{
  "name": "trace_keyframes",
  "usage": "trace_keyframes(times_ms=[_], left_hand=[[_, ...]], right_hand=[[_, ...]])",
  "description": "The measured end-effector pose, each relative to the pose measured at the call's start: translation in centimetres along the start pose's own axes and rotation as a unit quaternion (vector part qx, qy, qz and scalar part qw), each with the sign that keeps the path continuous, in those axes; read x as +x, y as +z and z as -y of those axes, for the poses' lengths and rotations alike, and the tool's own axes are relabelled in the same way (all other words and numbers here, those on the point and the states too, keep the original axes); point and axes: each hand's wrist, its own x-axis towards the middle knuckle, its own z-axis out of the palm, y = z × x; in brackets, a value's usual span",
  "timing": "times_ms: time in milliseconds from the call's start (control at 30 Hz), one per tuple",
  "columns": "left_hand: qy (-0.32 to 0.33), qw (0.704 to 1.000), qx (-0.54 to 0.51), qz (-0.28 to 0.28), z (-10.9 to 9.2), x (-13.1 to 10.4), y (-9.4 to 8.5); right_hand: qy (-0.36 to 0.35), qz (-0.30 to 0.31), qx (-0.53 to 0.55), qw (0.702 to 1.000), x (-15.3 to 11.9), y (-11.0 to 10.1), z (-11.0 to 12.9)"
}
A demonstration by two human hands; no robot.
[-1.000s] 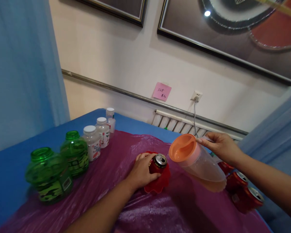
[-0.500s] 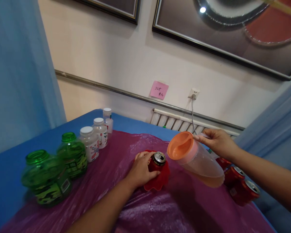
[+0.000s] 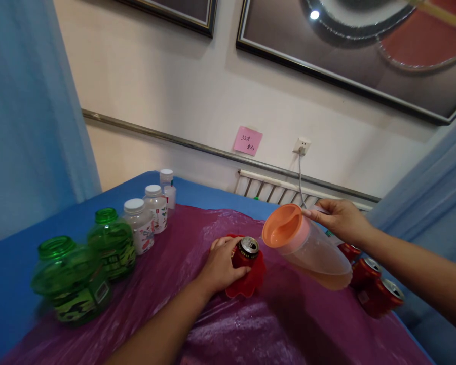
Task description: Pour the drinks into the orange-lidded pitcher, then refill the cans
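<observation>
My left hand [image 3: 223,263] is wrapped round a red drink can [image 3: 245,253] with an opened top. The can stands upright in a red scalloped dish [image 3: 247,286]. In my right hand [image 3: 336,219] is the handle of a translucent pitcher [image 3: 319,256] with an orange lid [image 3: 283,226]. The pitcher is tilted, its lid end toward the can and apart from it. Some brownish liquid lies along its lower side. I cannot make out any stream between pitcher and can.
Several red cans [image 3: 380,294] stand at the right table edge. On the left are two green jars [image 3: 74,284] and several clear bottles with white caps [image 3: 139,225]. Crinkled purple plastic sheeting [image 3: 175,284] covers much of the blue tabletop [image 3: 129,190]. A cord hangs from a wall socket [image 3: 301,146].
The pitcher has tipped very slightly further, its base end a little higher. My left hand stays on the can. The whole view has shifted slightly.
</observation>
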Motion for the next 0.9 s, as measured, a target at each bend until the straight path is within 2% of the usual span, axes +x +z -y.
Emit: trace_keyframes(times_ms=[233,667,900], left_hand=[[-0.018,1.000,0.005,0.007,-0.31,0.09,-0.29],[-0.005,1.000,0.004,-0.002,0.03,0.13,-0.13],[-0.007,1.000,0.000,-0.001,-0.17,0.09,-0.18]], right_hand=[[0.002,0.002,-0.004,1.000,0.10,-0.29,-0.03],[-0.011,-0.004,0.006,1.000,-0.08,0.08,-0.59],[0.007,0.007,0.019,1.000,-0.15,0.25,-0.16]])
